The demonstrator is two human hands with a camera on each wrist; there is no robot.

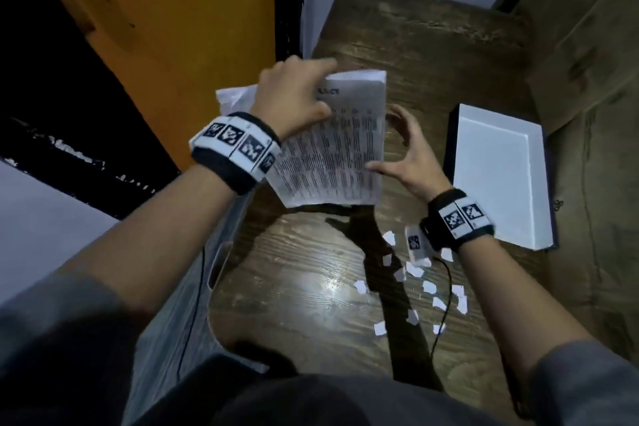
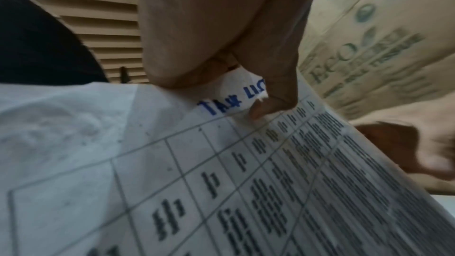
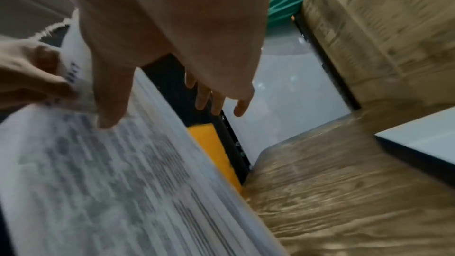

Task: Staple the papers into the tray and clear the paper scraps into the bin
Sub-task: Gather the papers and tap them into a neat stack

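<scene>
Beside scraps (image 1: 413, 282), white tray (image 1: 498, 162)

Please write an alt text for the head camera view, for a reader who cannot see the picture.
Seen from above, the left hand grips the top of a stack of printed papers above a wooden table, while the open right hand steadies its right edge. A white tray lies to the right, and paper scraps lie nearer the person.

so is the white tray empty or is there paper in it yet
Empty: the tray shows only its bare white bottom, and the papers are in the left hand.
</scene>
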